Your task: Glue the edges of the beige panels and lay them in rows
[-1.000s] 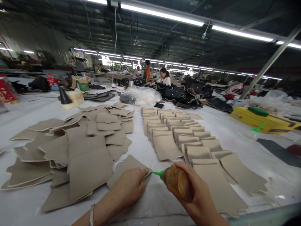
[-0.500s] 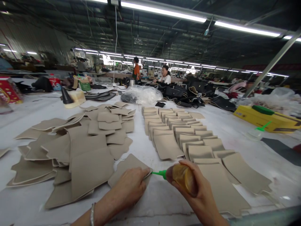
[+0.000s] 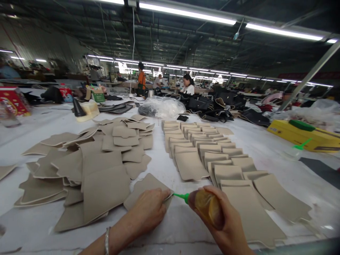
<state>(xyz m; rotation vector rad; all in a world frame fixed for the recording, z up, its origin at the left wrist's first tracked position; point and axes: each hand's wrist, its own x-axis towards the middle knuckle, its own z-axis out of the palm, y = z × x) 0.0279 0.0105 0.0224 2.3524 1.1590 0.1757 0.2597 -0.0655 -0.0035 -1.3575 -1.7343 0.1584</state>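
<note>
My left hand [image 3: 152, 207], with a bracelet at the wrist, has its fingers closed on the right corner of a beige leather piece [image 3: 145, 182]. Its thumb side is partly hidden. In my right hand [image 3: 225, 216] lies a glue bottle [image 3: 208, 207] with amber liquid, tipped on its side. The bottle's green nozzle points left, its tip at the corner of the piece beside my left fingertips. On the left is a loose heap of beige leather pieces [image 3: 105, 187]. Rows of overlapping beige pieces [image 3: 191, 164] stretch away on the right.
A clear plastic bag [image 3: 164, 106] and black leather parts [image 3: 204, 104] lie at the back. Toward the right stand a yellow box [image 3: 302, 136] and a small bottle with a green nozzle [image 3: 293, 151]. A black cone [image 3: 78, 108] stands at back left. Other people are further off.
The view has shifted slightly. Both hands, the leather piece and the glue bottle keep nearly the same positions, nozzle at the corner. A distant person in orange has moved left.
</note>
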